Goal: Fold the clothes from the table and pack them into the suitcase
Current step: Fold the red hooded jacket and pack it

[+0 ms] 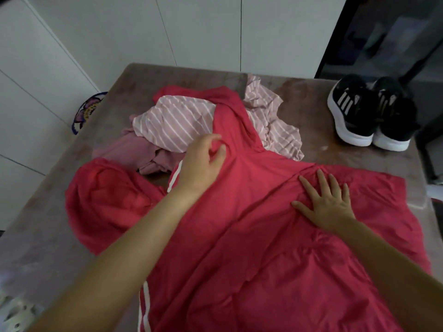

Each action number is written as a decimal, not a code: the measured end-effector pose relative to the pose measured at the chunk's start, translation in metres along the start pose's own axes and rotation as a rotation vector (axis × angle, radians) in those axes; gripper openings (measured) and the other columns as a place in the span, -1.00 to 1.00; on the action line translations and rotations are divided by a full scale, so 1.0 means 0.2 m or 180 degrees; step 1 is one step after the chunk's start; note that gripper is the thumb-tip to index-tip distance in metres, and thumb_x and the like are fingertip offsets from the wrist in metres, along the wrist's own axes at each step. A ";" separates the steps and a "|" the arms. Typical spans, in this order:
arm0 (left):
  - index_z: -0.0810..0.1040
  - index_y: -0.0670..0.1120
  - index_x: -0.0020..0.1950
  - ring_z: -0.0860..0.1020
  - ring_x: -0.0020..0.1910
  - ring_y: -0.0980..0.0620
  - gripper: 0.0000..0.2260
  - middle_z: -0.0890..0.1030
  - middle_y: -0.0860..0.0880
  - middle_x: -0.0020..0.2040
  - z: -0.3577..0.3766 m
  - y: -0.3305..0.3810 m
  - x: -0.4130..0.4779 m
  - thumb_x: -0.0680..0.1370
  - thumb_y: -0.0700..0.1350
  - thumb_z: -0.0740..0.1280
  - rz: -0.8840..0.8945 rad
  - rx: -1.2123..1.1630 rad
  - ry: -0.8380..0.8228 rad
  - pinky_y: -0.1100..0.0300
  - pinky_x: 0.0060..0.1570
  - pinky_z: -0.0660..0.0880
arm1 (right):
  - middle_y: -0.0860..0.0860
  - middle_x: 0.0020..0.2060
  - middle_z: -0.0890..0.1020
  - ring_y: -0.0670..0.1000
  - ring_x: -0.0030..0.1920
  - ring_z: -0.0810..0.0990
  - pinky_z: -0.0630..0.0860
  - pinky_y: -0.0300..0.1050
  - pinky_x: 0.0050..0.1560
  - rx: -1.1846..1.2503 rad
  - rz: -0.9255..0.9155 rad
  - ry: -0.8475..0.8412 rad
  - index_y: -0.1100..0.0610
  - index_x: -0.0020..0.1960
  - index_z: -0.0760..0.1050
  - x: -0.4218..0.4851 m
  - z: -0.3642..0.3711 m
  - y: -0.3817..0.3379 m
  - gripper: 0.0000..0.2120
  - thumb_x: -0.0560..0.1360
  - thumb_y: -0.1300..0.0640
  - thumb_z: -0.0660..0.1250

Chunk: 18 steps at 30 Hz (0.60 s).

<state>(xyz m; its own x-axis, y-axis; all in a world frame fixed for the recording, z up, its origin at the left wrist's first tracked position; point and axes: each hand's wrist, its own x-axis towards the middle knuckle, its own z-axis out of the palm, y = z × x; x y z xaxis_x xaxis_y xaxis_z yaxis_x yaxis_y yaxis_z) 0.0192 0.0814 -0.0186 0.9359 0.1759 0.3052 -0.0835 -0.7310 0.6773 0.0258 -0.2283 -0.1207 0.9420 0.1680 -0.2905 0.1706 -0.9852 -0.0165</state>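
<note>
head view looks down on a brown bench. a big red top lies spread over most of the bench, from the near edge up to the middle. it has white stripes down its left side and lots of wrinkles.

behind the red top sits a messy pile. a pink striped shirt is on top of it, and a plain pink cloth pokes out on the left. the narrow upper end of the red top lies across the striped shirt. two black shoes with white soles stand side by side on the far right corner, well apart from the clothes. a colourful round thing peeks out past the left edge of the bench. white cupboard doors fill the back.

the left hand is on the red top near its narrow upper part, with curled fingers pinching a bit of the cloth. the right hand lies flat on the right side of the red top, fingers spread wide, pressing it down.
</note>
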 end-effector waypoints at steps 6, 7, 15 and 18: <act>0.47 -0.22 0.17 0.56 0.07 -0.14 -0.58 0.59 -0.16 0.07 0.12 -0.11 0.50 0.50 0.07 0.37 -0.1121 0.0319 -0.0514 0.02 0.11 0.47 | 0.04 0.54 -0.21 0.19 0.52 -0.17 -0.13 0.25 0.46 -0.0048 0.0121 -0.0074 -0.28 0.39 -0.46 0.01 0.01 -0.02 -0.14 0.13 -0.56 -0.57; 0.50 -0.23 0.11 0.56 0.04 -0.15 -0.60 0.60 -0.18 0.03 0.14 -0.12 0.51 0.49 0.07 0.37 -0.1105 0.0437 -0.0546 0.05 0.06 0.48 | 0.04 0.54 -0.21 0.19 0.52 -0.17 -0.14 0.25 0.46 -0.0065 0.0121 -0.0088 -0.28 0.39 -0.45 0.01 0.00 -0.02 -0.15 0.14 -0.55 -0.56; 0.33 -0.17 -0.36 0.27 -0.42 0.11 -0.65 0.32 0.03 -0.44 0.02 0.01 0.39 0.49 0.01 0.34 0.0068 -0.0178 -0.0153 0.12 -0.35 0.28 | 0.01 0.54 -0.23 0.17 0.52 -0.18 -0.16 0.27 0.45 -0.0184 0.0112 -0.0345 -0.30 0.46 -0.35 0.01 -0.05 -0.03 -0.14 0.21 -0.58 -0.41; 0.34 -0.02 -0.30 0.27 -0.37 0.19 -0.74 0.29 0.15 -0.39 -0.07 0.16 0.17 0.48 0.02 0.36 0.0687 -0.0546 -0.0360 0.37 -0.32 0.24 | 0.01 0.54 -0.18 0.17 0.53 -0.17 -0.21 0.30 0.44 -0.0113 0.0175 -0.0584 -0.30 0.49 -0.21 0.01 -0.13 -0.03 -0.22 0.35 -0.53 -0.15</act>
<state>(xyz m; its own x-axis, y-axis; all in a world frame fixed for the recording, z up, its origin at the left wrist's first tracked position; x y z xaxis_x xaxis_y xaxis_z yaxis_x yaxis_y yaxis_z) 0.0429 0.0720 0.0225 0.9216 -0.0532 0.3844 -0.3323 -0.6198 0.7109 0.0347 -0.2202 -0.0971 0.8823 0.1016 -0.4596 0.1334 -0.9904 0.0371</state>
